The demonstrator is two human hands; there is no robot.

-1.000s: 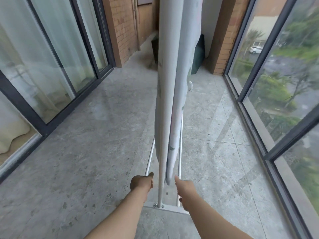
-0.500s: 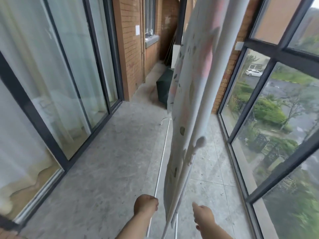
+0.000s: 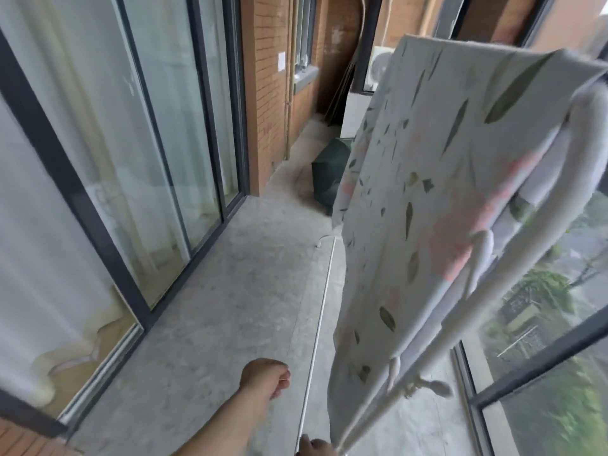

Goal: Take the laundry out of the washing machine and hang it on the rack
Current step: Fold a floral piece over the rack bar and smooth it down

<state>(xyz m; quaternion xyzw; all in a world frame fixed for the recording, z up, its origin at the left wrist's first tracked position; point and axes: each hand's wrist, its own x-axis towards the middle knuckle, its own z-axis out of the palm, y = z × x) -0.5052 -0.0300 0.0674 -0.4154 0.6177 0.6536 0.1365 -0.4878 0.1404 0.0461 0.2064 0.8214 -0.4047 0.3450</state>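
A pale sheet printed with green leaves and pink patches [image 3: 411, 192] hangs over the white drying rack [image 3: 437, 327], whose thick upright post leans across the right of the view. A thin white rail of the rack [image 3: 317, 320] runs along the floor. My left hand [image 3: 265, 378] hovers just left of that rail with its fingers loosely curled, holding nothing. Only the top of my right hand [image 3: 316, 447] shows at the bottom edge, next to the foot of the post; its fingers are hidden.
Grey stone floor [image 3: 230, 291] stretches ahead between sliding glass doors [image 3: 148, 143] on the left and tall windows [image 3: 543, 373] on the right. A dark green object [image 3: 329, 172] and a white unit [image 3: 353, 113] stand at the far end by the brick wall.
The view has tilted up and left, so the sheet now leans across the right. My left hand has moved left, away from the thin rail. My right hand has sunk to the bottom edge.
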